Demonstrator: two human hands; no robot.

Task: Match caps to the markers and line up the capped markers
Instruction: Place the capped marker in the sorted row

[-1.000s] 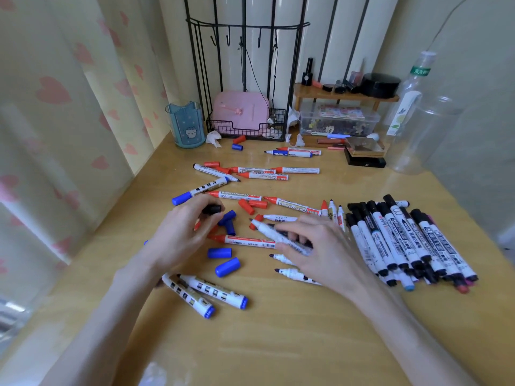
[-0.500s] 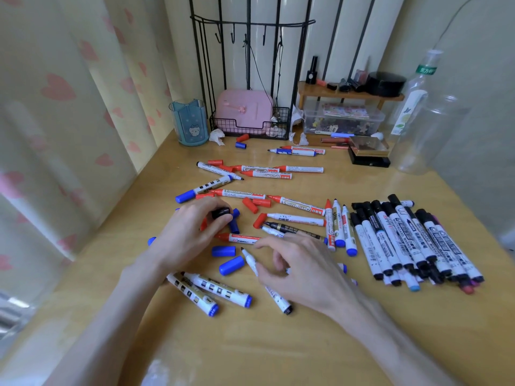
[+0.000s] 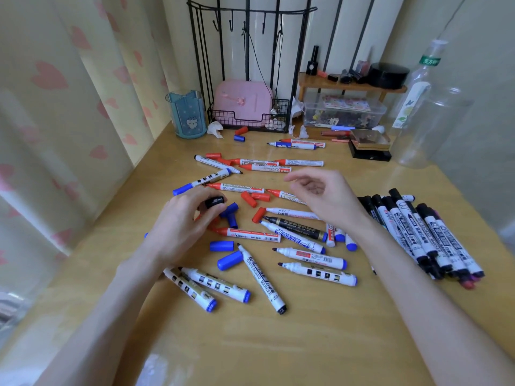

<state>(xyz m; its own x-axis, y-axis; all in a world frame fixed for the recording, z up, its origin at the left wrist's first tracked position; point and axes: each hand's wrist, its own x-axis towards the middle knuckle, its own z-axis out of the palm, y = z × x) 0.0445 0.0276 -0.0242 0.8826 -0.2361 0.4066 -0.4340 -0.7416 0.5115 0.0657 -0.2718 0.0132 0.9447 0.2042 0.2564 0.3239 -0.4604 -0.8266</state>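
Observation:
My left hand (image 3: pixel 181 221) pinches a black cap (image 3: pixel 215 202) between thumb and fingertips, low over the wooden table (image 3: pixel 320 338). Hovering above the scattered markers, my right hand (image 3: pixel 320 196) holds nothing, its fingers loosely curled. An uncapped white marker with a black end (image 3: pixel 262 277) lies loose in front of both hands. Loose blue caps (image 3: pixel 222 246) and red caps (image 3: pixel 249 198) lie among uncapped red and blue markers. A row of capped black markers (image 3: pixel 418 232) lies side by side at the right.
At the back stand a blue pen holder (image 3: pixel 186 114), a black wire rack with a pink box (image 3: pixel 243 104), a small wooden shelf (image 3: pixel 351 84) over a clear box and a clear plastic bottle (image 3: pixel 426 112). A curtain hangs along the left.
My right hand let go of the white marker, which now lies on the table, and rose up and away toward the back. The left hand kept the black cap.

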